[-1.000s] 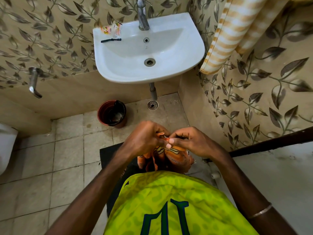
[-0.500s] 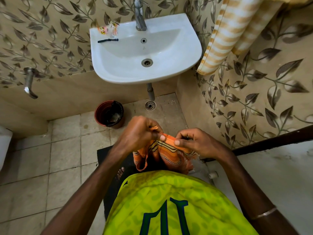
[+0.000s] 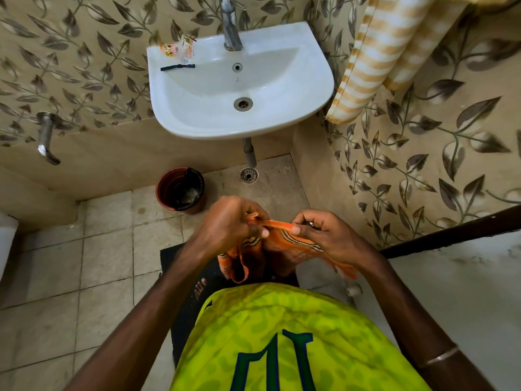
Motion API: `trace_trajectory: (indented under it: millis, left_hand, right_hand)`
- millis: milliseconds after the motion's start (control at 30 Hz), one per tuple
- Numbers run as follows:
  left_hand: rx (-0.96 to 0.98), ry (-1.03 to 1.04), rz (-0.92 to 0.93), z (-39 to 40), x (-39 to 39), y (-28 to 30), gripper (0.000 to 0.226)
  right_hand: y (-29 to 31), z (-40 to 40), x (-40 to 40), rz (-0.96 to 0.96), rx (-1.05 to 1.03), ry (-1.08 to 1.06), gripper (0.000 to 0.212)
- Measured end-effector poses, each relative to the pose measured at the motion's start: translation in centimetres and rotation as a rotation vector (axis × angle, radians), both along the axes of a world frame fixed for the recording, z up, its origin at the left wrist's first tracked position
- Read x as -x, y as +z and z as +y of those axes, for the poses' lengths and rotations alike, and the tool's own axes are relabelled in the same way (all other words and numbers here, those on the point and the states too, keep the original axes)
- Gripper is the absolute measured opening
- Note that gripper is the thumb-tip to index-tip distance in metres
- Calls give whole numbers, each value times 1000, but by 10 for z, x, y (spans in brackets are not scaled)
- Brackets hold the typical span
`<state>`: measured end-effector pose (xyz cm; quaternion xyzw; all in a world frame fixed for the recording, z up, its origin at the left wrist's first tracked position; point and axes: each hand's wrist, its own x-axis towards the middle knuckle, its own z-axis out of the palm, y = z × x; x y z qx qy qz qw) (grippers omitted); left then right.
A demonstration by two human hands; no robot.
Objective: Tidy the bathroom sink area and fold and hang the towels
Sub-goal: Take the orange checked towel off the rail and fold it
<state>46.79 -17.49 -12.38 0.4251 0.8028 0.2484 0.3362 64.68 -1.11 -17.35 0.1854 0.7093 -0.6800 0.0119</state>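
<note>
An orange towel with dark and pale stripes hangs bunched in front of my chest. My left hand pinches its top edge at the left. My right hand pinches the same edge a little to the right, so a short stretch is taut between them. The rest of the cloth droops below my hands. A white sink is fixed to the wall ahead. A black comb-like item and small clear and orange packets lie on its left rim. A yellow-and-white striped towel hangs on the right wall.
A chrome tap stands at the back of the sink. A brown bin with a black liner sits on the tiled floor below, beside a floor drain. A wall spout juts out at left. I stand on a dark mat.
My hands have drawn apart along the orange towel's edge, spreading it from a tight bunch. The view has shifted slightly, with the sink now more central.
</note>
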Motion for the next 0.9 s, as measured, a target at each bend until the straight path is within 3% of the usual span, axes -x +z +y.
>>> trace_trajectory:
  millis: [100,300,567,733,900]
  left_hand:
    - [4,-154,0,7,-17,-4,57]
    - [-34,-46,-35,13,-17,-9,23]
    - [-55,32,22,10,-5,-11,16]
    - [-41,125,2,5,2,-16,14]
    - [-18,143,-6,5,3,-22,14]
  right_hand:
    - [2,-3,8,7,-85,41,10]
    - [6,0,9,-10,-129,70,10]
    - [2,17,0,-123,-240,107,9]
    - [4,26,-10,-115,-242,19,5]
    - [10,25,-17,-58,-190,-47,23]
